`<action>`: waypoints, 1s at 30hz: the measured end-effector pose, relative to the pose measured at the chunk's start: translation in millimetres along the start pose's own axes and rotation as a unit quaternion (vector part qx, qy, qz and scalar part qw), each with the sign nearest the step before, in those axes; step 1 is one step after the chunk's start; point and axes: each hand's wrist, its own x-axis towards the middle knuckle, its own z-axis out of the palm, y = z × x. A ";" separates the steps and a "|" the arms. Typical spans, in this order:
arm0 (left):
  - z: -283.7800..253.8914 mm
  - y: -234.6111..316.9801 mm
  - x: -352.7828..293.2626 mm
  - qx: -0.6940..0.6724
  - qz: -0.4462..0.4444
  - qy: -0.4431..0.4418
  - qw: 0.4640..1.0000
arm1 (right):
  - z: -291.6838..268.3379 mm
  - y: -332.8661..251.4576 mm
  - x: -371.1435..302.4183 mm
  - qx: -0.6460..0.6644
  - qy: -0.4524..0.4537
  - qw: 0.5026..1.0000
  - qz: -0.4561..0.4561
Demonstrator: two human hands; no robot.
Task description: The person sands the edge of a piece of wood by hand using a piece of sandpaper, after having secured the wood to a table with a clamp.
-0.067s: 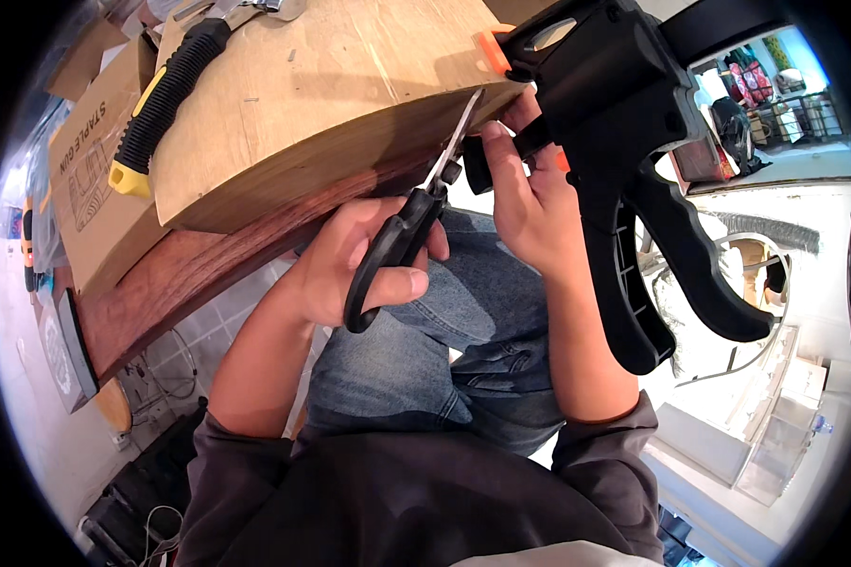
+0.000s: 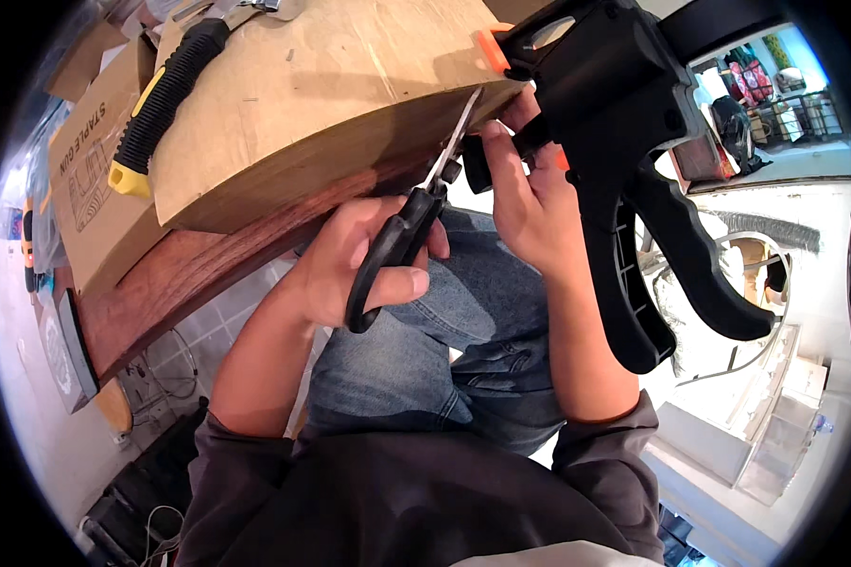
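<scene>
head — left hand (image 2: 336,269) holds scissors (image 2: 409,227); clamp (image 2: 615,99) nearby.

glare at right — black curved rim

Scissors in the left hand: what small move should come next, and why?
Perhaps ease the right hand slightly away before the scissors move: its thumb appears close beside the blade, which points up at the edge of the board. Whether the blade touches the board is unclear.
</scene>
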 end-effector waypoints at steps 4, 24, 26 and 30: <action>1.4 -1.9 -0.2 0.036 0.013 0.033 0.999 | -3.1 6.9 -4.0 -0.081 -0.004 0.997 -0.006; 1.7 -23.8 -78.2 0.136 0.060 0.059 0.987 | 10.0 -15.1 14.6 -0.106 0.194 0.972 -0.081; -2.3 -26.6 -91.5 0.201 0.097 0.066 0.973 | 12.4 -13.6 13.4 -0.106 0.203 0.970 -0.080; 4.4 -4.8 -126.6 0.174 0.035 0.157 0.972 | 10.1 -11.9 13.7 -0.102 0.190 0.975 -0.058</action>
